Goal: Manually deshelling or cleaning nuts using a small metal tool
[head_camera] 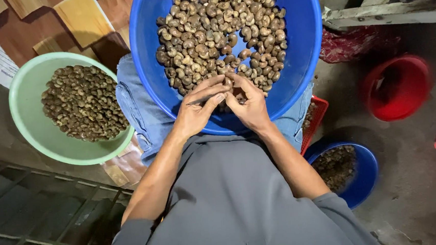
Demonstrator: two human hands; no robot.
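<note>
Sitting at nine o'clock, a pale green round plastic bowl (27,107) holds a heap of dark brown shelled nuts (83,102); toward the centre, a large blue round plastic basin (304,39) rests on the person's denim-clad knees (138,110), full of tan kidney-shaped nuts (219,30); at its six o'clock rim the left hand (196,108) and right hand (247,105) meet, fingers pressed together, pinching one small nut (229,88) between the fingertips; it looks light, hard and smooth, likely slippery, best nipped across its curved middle; at four o'clock sits a smaller blue bowl (364,171) of dark shells; at three o'clock, a red plastic bucket (397,87).
</note>
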